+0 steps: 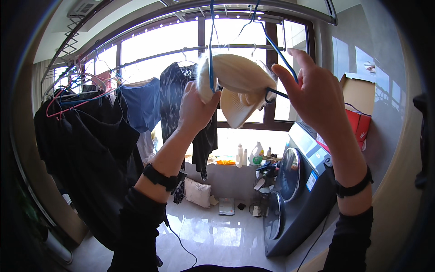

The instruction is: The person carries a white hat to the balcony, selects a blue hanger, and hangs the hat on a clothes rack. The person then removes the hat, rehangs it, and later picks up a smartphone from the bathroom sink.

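Note:
Before me, a cream fabric item (241, 73) with a fluffy edge and a ribbed, pointed lower part hangs at a blue clothes hanger (277, 49). Its exact kind cannot be made out. My left hand (198, 110) grips its left side, with the thumb by the lower end of the hanger's left arm. The hanger's right corner runs into my right hand (314, 90), whose thumb and index finger are spread while the other fingers curl around that corner. A small hook-shaped end of the hanger touches the item's right side.
Dark clothes (88, 142) and blue shorts (142, 103) hang at the left. A metal drying rail (238, 6) crosses overhead. At the right stands a dark washing machine (299, 193) with a red bag (357, 125) on top. Bottles (256, 154) line the sill; a cushion (197, 192) lies on the floor.

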